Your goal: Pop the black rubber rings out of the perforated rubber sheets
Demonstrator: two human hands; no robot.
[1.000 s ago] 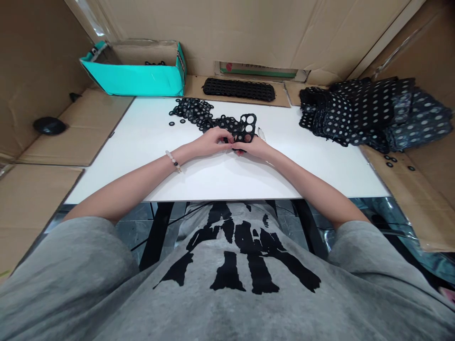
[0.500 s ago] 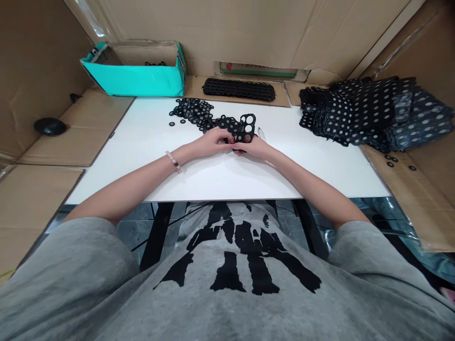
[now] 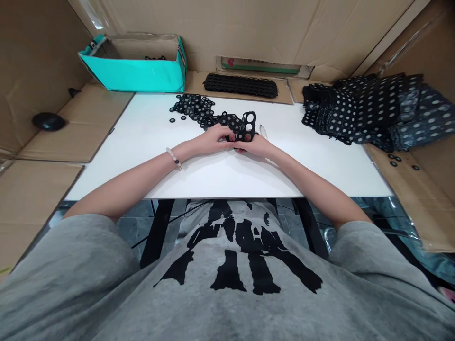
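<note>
My left hand [image 3: 215, 140] and my right hand [image 3: 254, 147] meet at the middle of the white table [image 3: 227, 177]. Both fingers pinch a punched black rubber sheet [image 3: 248, 125], whose large round holes stand up beyond my fingertips. My left fingers grip its near edge, and my right hand holds it from below. The sheet trails back into a heap of black rubber rings and scrap [image 3: 192, 108] on the tabletop. Just past my right hand lies a small pale pointed tool [image 3: 263, 132], partly hidden by the hand.
A teal cardboard box [image 3: 131, 71] stands at the far left. A long perforated black strip [image 3: 241, 85] lies on cardboard behind the table. A tall pile of punched sheets [image 3: 369, 113] sits right, with loose rings [image 3: 394, 160] nearby. Cardboard lines the surroundings.
The whole view has shifted slightly as my head tilts. My hands stay together on the sheet, with only small finger movement.
</note>
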